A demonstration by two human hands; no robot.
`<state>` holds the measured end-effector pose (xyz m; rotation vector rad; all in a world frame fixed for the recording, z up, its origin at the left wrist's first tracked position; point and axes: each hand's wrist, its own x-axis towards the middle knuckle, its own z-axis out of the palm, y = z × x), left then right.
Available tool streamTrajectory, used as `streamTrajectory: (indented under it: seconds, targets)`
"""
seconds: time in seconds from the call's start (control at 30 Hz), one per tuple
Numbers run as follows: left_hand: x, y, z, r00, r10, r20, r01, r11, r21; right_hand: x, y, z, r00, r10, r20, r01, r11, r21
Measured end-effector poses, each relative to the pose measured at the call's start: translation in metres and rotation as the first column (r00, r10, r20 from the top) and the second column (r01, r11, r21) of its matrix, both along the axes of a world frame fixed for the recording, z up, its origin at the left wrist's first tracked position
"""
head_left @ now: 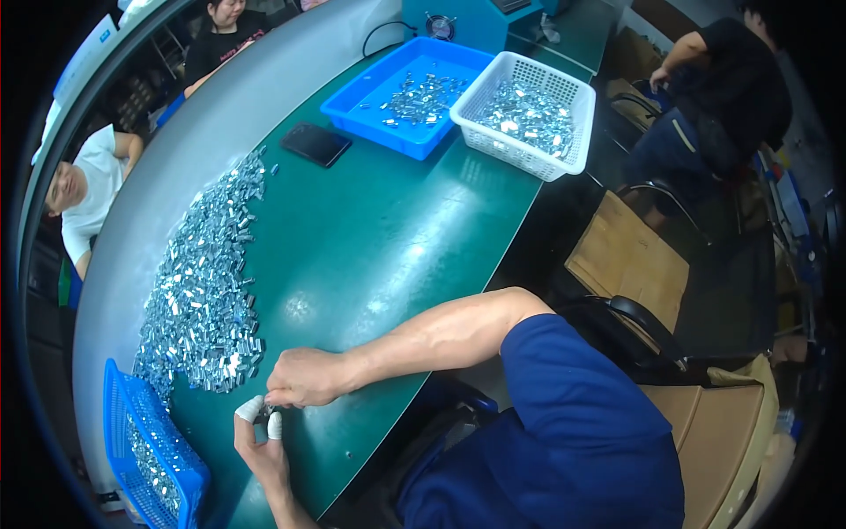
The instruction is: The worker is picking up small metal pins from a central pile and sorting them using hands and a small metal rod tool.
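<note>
My left hand (264, 454), with white coverings on two fingertips, holds a few small metal pieces (265, 413) between its thumb and finger. Right above it, my right hand (310, 377) is closed, its fingertips meeting the left hand's; what it pinches is too small and hidden to make out. Beyond both hands a large heap of small shiny metal pieces (207, 291) spreads over the green tabletop (352, 238). Left of my left hand, a blue mesh basket (189, 480) stands tilted with similar pieces inside.
At the far end are a blue tray (352, 110) and a white perforated basket (520, 148), both with metal pieces. A black phone (315, 144) lies nearby. A grey curved panel (132, 238) borders the left. Several other people are around; a chair with cardboard (630, 256) stands right.
</note>
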<state>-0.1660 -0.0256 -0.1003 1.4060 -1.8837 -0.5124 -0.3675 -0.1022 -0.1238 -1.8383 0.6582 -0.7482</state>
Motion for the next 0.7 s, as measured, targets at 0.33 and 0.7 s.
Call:
streamTrajectory:
  seconds: [0.33,0.7]
  targets:
    - [0.004,0.000,-0.005,1.000,0.016,0.017,-0.016,1.000,0.015,0.002,-0.003,-0.008,0.990,-0.089,0.106,0.113,0.963,-0.244]
    - [0.000,0.003,-0.003,0.973,-0.013,0.229,0.071,0.967,-0.247,0.003,0.001,-0.002,0.994,-0.113,-0.004,0.111,0.985,-0.130]
